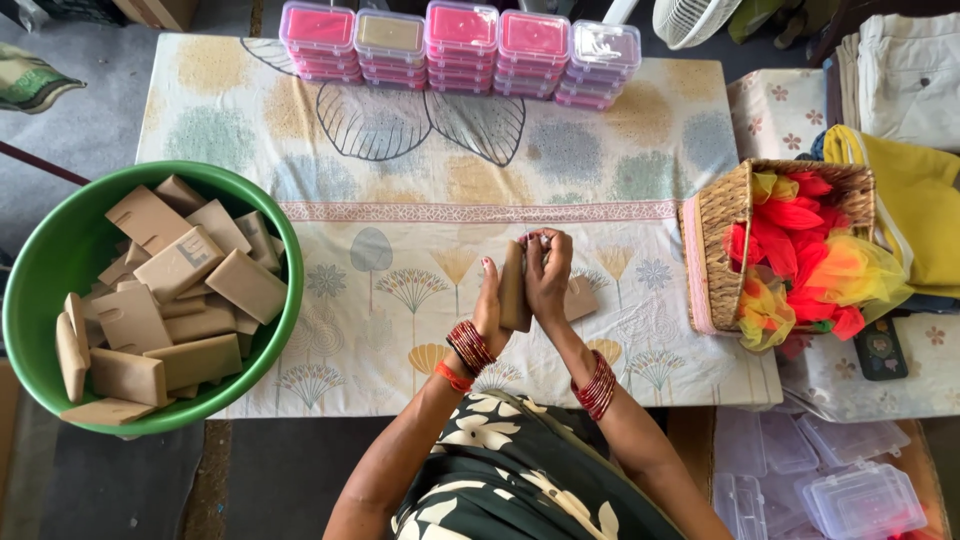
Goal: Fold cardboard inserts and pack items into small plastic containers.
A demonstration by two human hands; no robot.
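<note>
A: Where's the brown packet (514, 290)?
B: Near table's (400, 140) front edge, upright, pinched btwn left hand (489, 312) & right hand (547, 275), both closed on it.
A: Handling?
B: Prob. light, stiff; hold by long edges.

left hand (490, 300) upright, right hand (548, 275) pressed alongside, both grips closed

We find the tub (30, 300) of card boxes (180, 265) at the tabletop's (400, 200) left edge, the basket (722, 250) at its right, stacked cases (460, 45) along the far edge.
</note>
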